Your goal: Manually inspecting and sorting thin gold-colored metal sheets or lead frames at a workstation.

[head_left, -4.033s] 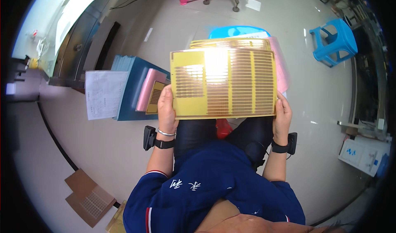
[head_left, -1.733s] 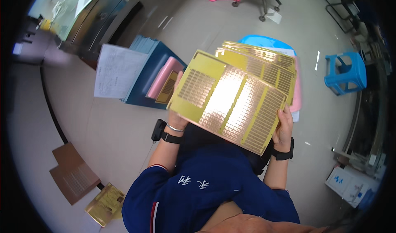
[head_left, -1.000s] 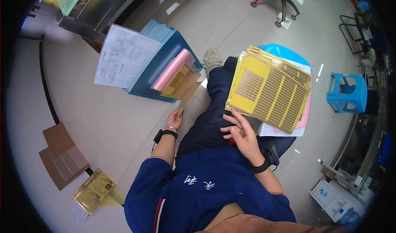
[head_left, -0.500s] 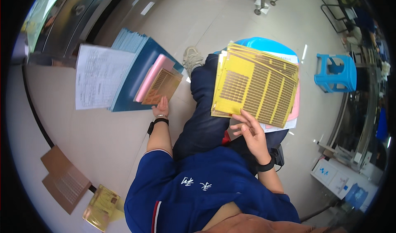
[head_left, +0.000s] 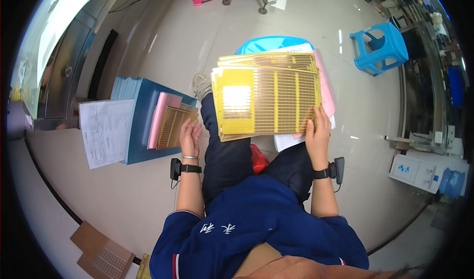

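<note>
A thin yellow slotted sheet (head_left: 266, 101) was pinched by the right hand (head_left: 317, 133), while the spread left hand (head_left: 189, 136) touched a sorted brownish sheet (head_left: 173, 127).

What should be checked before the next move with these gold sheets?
1. Right hand grips the top yellow sheet at its right edge: ok.
2. Left hand rests at the gold sheet on the blue folder: ok; actual grip, cannot tell.
3. Top sheet supported on both sides: not ok, one hand only.
4. Stack under the top sheet squared up: not ok, edges fan out.
5. White paper lies flat beside the folder: ok.
</note>
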Action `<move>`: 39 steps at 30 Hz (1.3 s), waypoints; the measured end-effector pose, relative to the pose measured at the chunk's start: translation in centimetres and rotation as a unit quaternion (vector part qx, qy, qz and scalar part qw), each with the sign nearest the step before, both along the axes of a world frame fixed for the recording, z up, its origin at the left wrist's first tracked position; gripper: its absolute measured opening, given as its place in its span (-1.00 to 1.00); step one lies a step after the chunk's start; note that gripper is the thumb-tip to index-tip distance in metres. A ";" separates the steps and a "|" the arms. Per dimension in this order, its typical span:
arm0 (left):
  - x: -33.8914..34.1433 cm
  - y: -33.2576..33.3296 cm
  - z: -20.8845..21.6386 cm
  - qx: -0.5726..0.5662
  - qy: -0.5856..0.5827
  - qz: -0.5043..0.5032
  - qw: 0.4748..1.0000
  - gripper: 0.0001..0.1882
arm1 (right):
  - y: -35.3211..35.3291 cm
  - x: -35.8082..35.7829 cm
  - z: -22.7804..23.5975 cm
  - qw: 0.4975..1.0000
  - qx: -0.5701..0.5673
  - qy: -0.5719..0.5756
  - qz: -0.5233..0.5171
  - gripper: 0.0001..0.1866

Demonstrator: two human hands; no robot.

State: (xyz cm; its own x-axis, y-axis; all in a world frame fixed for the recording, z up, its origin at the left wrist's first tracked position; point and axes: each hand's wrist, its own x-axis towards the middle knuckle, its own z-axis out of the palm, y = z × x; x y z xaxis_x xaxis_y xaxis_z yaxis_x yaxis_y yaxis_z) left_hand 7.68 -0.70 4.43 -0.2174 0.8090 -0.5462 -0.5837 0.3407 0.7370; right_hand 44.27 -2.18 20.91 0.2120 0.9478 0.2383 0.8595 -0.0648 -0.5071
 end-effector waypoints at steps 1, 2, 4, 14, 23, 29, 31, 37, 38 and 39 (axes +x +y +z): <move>0.7 0.8 1.9 0.004 0.001 -0.006 1.000 -0.60 | 0.0 -0.3 0.0 1.000 0.003 -0.027 0.004 -0.58; 1.4 1.8 3.9 0.057 0.056 -0.048 0.996 -0.60 | 0.0 -0.6 0.0 0.999 0.005 -0.053 0.009 -0.56; 2.6 3.2 7.1 0.114 0.113 -0.094 0.983 -0.61 | -0.1 -0.4 -0.3 0.998 0.019 -0.053 -0.001 -0.57; 6.6 6.4 10.9 0.129 0.228 -0.208 0.942 -0.66 | 1.3 6.8 -3.6 0.975 0.125 0.050 -0.177 -0.60; 7.6 5.2 12.4 0.119 0.246 -0.216 0.937 -0.84 | 3.8 10.3 -5.3 0.707 0.028 0.687 -0.169 -0.64; 7.8 4.8 11.5 0.133 0.182 -0.178 0.958 -0.87 | 3.9 10.9 -7.1 0.843 0.148 0.482 -0.187 -0.82; 7.3 4.7 11.3 0.138 0.178 -0.170 0.959 -0.88 | 3.9 10.9 -6.8 0.861 0.167 0.437 -0.202 -0.83; 4.4 3.7 11.5 0.130 0.150 -0.119 0.973 -0.89 | 3.7 11.4 -6.6 0.887 0.194 0.349 -0.232 -0.85; 3.9 3.4 11.8 0.126 0.146 -0.113 0.975 -0.89 | 3.8 11.5 -6.7 0.889 0.196 0.343 -0.232 -0.86; 3.5 3.1 11.9 0.123 0.146 -0.106 0.976 -0.90 | 3.9 11.6 -6.8 0.888 0.195 0.345 -0.234 -0.86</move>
